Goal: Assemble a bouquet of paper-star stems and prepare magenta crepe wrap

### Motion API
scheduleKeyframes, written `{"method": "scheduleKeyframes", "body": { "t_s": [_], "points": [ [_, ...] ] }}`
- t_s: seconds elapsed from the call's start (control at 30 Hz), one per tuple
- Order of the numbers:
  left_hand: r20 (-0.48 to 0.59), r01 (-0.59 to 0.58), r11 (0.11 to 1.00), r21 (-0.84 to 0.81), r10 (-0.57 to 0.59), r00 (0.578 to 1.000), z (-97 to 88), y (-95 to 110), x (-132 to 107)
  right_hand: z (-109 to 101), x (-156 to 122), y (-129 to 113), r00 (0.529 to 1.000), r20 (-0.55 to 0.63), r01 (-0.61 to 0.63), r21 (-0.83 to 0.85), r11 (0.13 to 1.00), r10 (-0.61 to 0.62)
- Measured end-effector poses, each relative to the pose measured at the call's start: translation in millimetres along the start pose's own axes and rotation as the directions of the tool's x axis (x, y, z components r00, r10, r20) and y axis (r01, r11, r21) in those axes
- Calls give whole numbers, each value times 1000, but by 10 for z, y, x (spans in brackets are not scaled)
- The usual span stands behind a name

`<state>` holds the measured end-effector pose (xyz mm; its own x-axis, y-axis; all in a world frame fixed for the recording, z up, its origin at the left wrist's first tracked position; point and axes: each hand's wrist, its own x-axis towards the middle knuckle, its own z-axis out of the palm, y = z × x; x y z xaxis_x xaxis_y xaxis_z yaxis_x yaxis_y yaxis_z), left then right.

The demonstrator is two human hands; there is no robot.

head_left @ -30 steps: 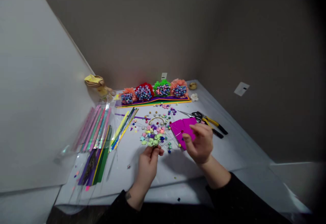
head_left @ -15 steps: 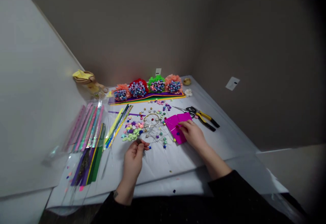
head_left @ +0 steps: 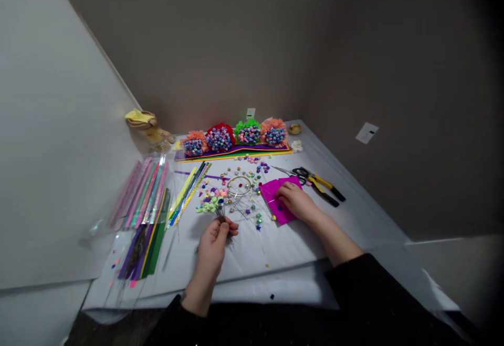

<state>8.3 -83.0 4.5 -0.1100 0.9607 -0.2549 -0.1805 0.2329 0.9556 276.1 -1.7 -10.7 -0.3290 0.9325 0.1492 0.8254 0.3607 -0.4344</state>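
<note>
My left hand [head_left: 213, 241] is closed around a bunch of thin dark wire stems [head_left: 220, 213]. Pastel green, pink and purple paper stars [head_left: 212, 201] cluster right above the stems; how many are fixed to them is unclear. My right hand [head_left: 297, 201] lies over a magenta sheet [head_left: 271, 187], fingers pinched together, and what they hold is hidden. A dark blue star [head_left: 280, 208] rests on that sheet. Between the hands, shiny stars [head_left: 248, 211] and loose wires spread around a gold ring [head_left: 239, 195].
Scissors [head_left: 299, 174] and yellow-black pliers [head_left: 326, 190] lie to the right. Four-coloured paper strips [head_left: 149, 251] and a clear packet of strips [head_left: 137, 194] are on the left. Several star bouquets [head_left: 219, 138] line the back, near a wooden figure [head_left: 151, 130].
The view has shifted slightly, moving everything a little to the right. My left hand keeps its grip on the stems, and my right hand stays pinched over the magenta sheet.
</note>
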Motion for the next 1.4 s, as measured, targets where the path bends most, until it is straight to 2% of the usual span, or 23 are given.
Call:
{"method": "scheduleKeyframes", "body": {
  "t_s": [0.13, 0.27, 0.4, 0.5, 0.6, 0.7, 0.77, 0.83, 0.93, 1.03, 1.13, 1.27, 1.4],
  "points": [
    [-6, 12, 1000, -14, -12, 1000, 17, -10, 6, -133, -31, 91, 1000, -16, -9, 1, 1000, 9],
    [3, 41, 998, -37, -41, 999, 54, -10, 21, -347, -102, 166, 986, -164, -32, 38, 999, 38],
    [43, 76, 995, -71, -74, 996, 130, 37, 33, -578, -206, 102, 929, -363, -22, 144, 989, 74],
    [46, 113, 990, -88, -109, 993, 180, 89, 40, -726, -285, -48, 886, -453, 37, 287, 957, 102],
    [67, 159, 983, -92, -153, 986, 218, 127, 31, -804, -326, -259, 883, -445, 98, 489, 867, 151],
    [179, 178, 983, -44, -168, 969, 263, 143, -8, -798, -307, -524, 935, -327, 99, 612, 785, 138],
    [273, 167, 986, -14, -157, 949, 298, 150, -47, -769, -268, -705, 965, -250, 100, 626, 773, 78],
    [348, 157, 988, -3, -146, 926, 330, 159, -88, -740, -225, -854, 971, -237, 136, 582, 802, 7],
    [416, 146, 989, 14, -139, 899, 355, 174, -138, -707, -174, -985, 954, -277, 233, 458, 858, -111],
    [446, 155, 988, 17, -146, 883, 357, 170, -165, -669, -143, -1042, 913, -339, 341, 322, 883, -229],
    [458, 174, 985, -4, -153, 876, 361, 145, -174, -606, -125, -1088, 846, -431, 427, 193, 883, -315],
    [468, 116, 993, -8, -99, 878, 374, 116, -174, -514, -128, -1136, 763, -526, 473, 57, 879, -376],
    [428, -23, 997, 76, -12, 904, 369, 121, -166, -474, -151, -1127, 751, -559, 439, 24, 898, -352]
  ]
}}
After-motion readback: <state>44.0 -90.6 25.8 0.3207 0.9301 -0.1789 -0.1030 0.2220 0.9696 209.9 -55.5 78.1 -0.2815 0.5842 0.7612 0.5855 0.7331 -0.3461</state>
